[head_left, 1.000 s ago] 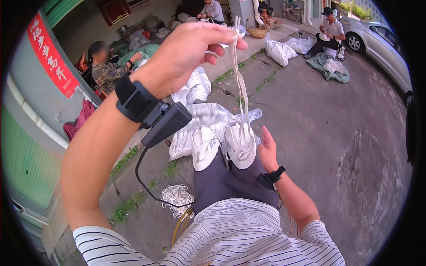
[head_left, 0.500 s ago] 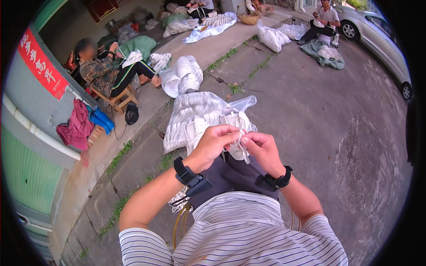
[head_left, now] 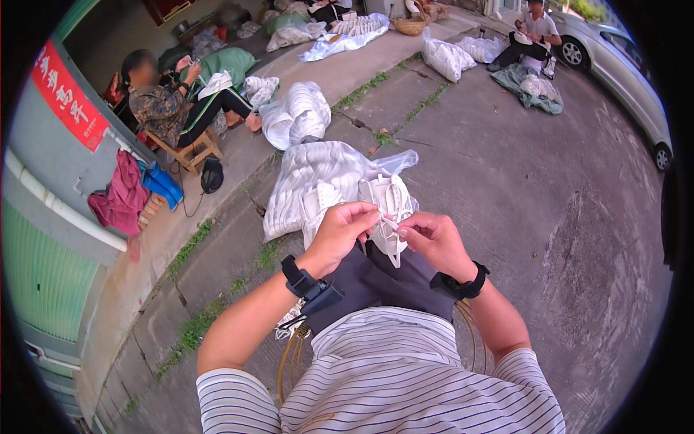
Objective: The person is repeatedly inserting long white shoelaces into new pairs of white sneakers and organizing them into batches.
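Both of my hands pinch a white shoelace (head_left: 389,223) above my knees. The left end is between the thumb and fingers of my left hand (head_left: 347,226); my right hand (head_left: 437,243) grips it a short way off. Just beyond and partly under them is a white shoe (head_left: 377,189), toe end hidden by my hands and the lace. A loop of lace hangs down near my right fingers. To the left, a second white shoe (head_left: 316,201) is partly covered by my left hand. Black bands with small dark devices sit on both wrists.
Behind the shoes lies a clear plastic bag (head_left: 307,170) packed with white shoes, with another white bundle (head_left: 298,116) beyond. A seated person (head_left: 163,98) works at the left; another sits far right by a silver car (head_left: 622,69). A wicker basket (head_left: 410,26) stands far back.
My right hand has shifted slightly right and down, and the lace now stretches between both hands. The white shoe shows more clearly. The person at left has moved their hands.
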